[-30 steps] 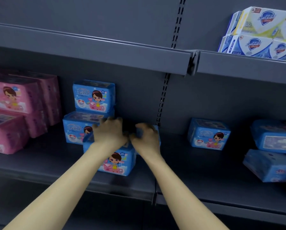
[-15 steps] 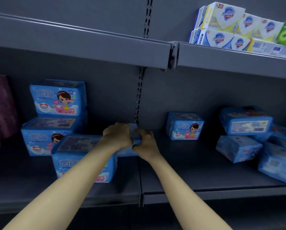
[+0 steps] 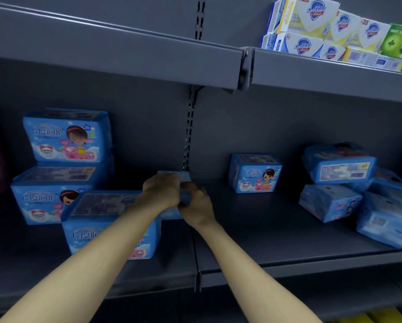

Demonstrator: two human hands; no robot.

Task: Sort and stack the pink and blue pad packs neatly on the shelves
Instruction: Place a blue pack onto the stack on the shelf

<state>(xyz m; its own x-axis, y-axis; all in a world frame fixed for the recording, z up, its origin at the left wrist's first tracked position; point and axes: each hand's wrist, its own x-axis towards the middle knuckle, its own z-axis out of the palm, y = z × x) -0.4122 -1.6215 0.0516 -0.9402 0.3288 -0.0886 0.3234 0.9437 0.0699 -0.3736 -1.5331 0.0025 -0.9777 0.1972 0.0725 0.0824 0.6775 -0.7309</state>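
Shelf (image 3: 253,229): pack (image 3: 184,177) under left hand (image 3: 162,192) (right hand (image 3: 197,206) beside)

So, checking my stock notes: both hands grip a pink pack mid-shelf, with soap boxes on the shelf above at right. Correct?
Not quite. The head view shows the pack gripped by the left hand and right hand is blue, not pink. The soap boxes do sit above at right.
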